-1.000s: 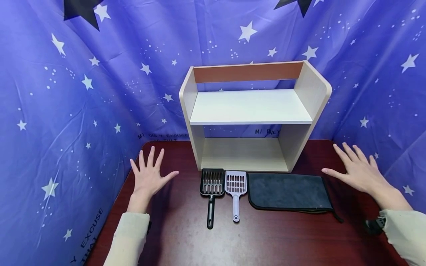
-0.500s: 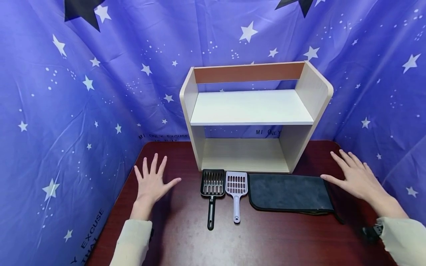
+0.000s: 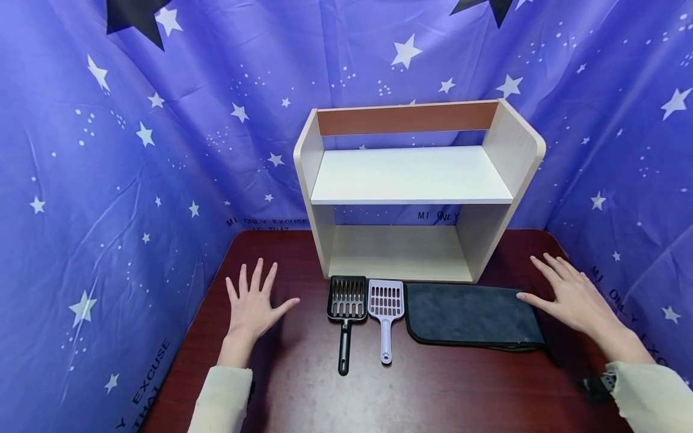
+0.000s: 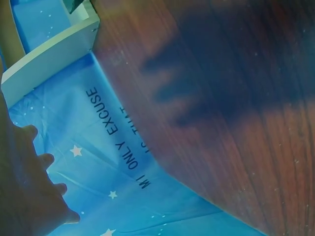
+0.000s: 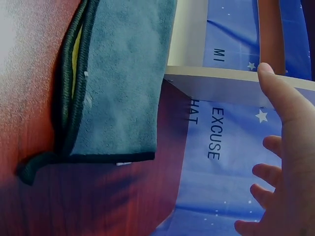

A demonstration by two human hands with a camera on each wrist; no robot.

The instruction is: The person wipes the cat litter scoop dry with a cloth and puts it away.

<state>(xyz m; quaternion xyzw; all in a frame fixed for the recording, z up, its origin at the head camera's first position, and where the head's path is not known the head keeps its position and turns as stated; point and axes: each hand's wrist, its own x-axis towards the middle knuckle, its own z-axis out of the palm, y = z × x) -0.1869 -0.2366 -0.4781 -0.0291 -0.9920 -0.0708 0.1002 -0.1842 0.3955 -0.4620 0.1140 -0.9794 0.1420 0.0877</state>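
Note:
My left hand (image 3: 253,310) hovers over the left side of the table with its fingers spread, holding nothing. To its right lie a black slotted litter scoop (image 3: 347,307) and a lavender litter scoop (image 3: 386,304), side by side, handles toward me. A folded dark grey cloth (image 3: 471,314) with black edging lies beside them. My right hand (image 3: 576,300), fingers apart, is just right of this cloth; in the head view its thumb tip overlaps the cloth's corner. The right wrist view shows a yellow layer inside the fold and a loop (image 5: 34,167) at one corner.
Behind the scoops and cloth stands a pale two-tier shelf (image 3: 411,174) with a brown back rail. A dark red wooden table (image 3: 325,403) carries everything. Blue star-printed curtains (image 3: 135,210) hang at the back and both sides.
Both hands have come a little toward me and inward, the left one to the right and the right one to the left. The scoops, cloth and shelf stay in place.

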